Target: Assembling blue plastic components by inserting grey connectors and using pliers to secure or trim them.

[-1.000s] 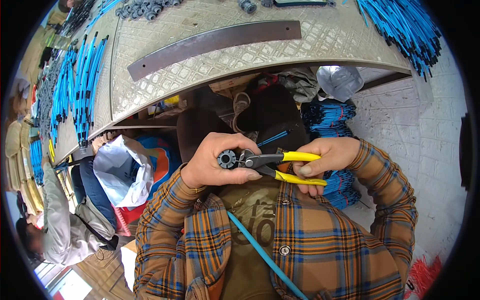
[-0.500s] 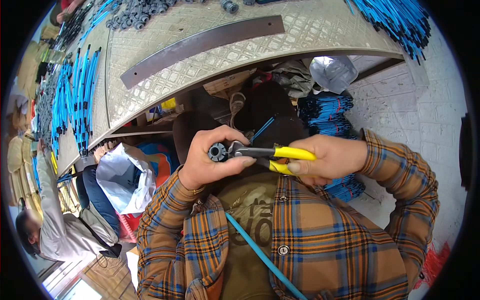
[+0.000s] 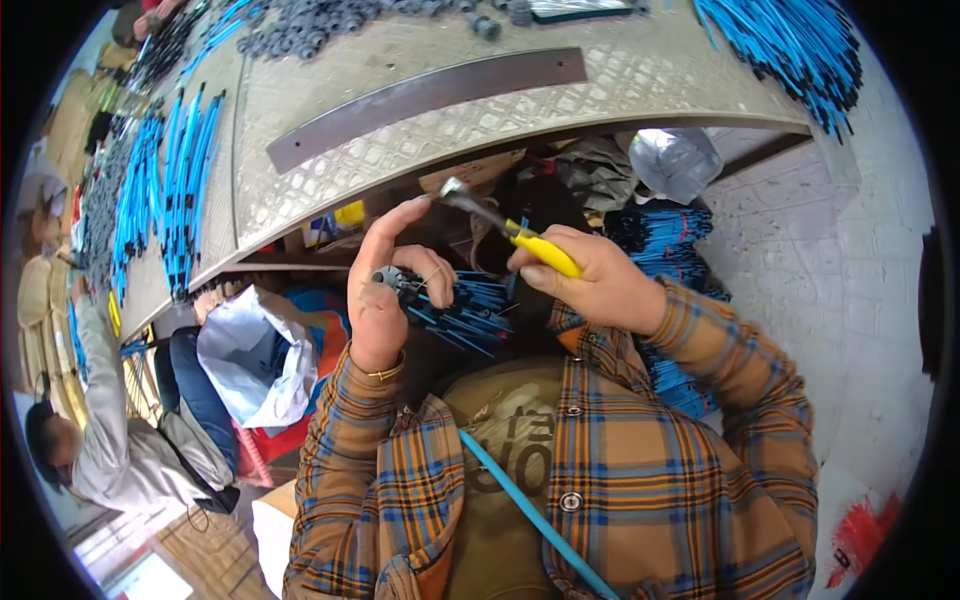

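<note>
My left hand [image 3: 375,310] holds a grey ribbed plastic fitting [image 3: 384,277] near its palm, index finger stretched forward and the other fingers bent. Yellow-handled pliers [image 3: 545,252] are gripped in my right hand [image 3: 605,285]. Their metal head points up and left, just beyond the left index fingertip and apart from the fitting. Thin blue tubes with dark ends [image 3: 475,312] lie over my lap, between and below the hands. Whether the pliers' jaws hold anything is too blurred to tell.
Ahead is a metal-topped table [image 3: 420,135] bearing a flat metal strip [image 3: 430,105], grey fittings [image 3: 310,30] and blue tubes [image 3: 790,50]. More bundled tubes [image 3: 665,250] stand at right. A white sack [image 3: 250,350] is at left, near another person [image 3: 140,460].
The pliers have come away from the fitting and swung up, their head now pointing forward-left. My left hand has shifted slightly left and its fingers have loosened, uncovering blue tubes on my lap.
</note>
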